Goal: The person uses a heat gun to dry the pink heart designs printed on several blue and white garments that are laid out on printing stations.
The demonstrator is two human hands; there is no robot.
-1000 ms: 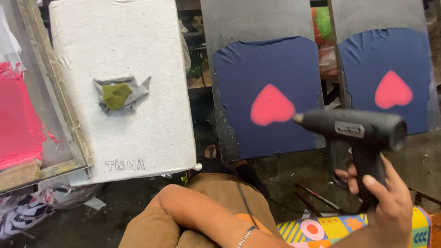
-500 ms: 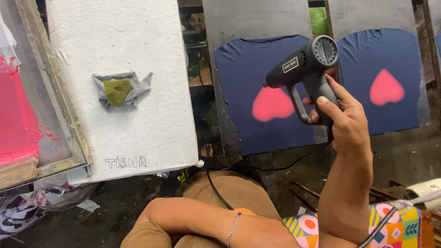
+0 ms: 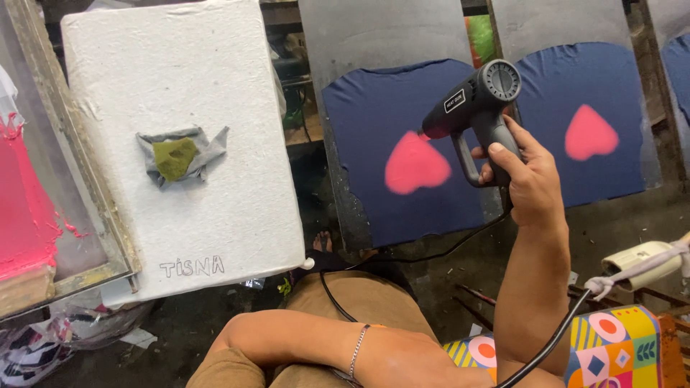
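Nearest the camera, the left forearm is laid across the lap, a thin bracelet (image 3: pixel 357 350) at the wrist; the left hand itself is cut off by the lower edge, so its grip cannot be told. Just right of it, a patterned cushion (image 3: pixel 611 345) is seen, and a black cord (image 3: pixel 402 257) is trailed over the knees.

Farther out, the black heat gun (image 3: pixel 474 108) is gripped firmly by the right hand (image 3: pixel 525 179), fingers wrapped round its handle. Its nozzle is held just at the upper right edge of the pink heart (image 3: pixel 415 165) printed on the navy shirt (image 3: pixel 402 144), which is stretched over a grey board.

Scorching of the cloth or blistering of the ink could be caused if the nozzle is kept too near one spot. The gun could also be jerked aside if the slack cord is caught on a knee.

Right of that shirt, a second navy shirt with its own pink heart (image 3: pixel 589 134) is mounted. Left of it, a white foam slab (image 3: pixel 187 144) carrying a crumpled grey rag (image 3: pixel 180 154) is propped, and beyond that a printing screen smeared with pink ink (image 3: pixel 25 208). Nothing is set between nozzle and print.
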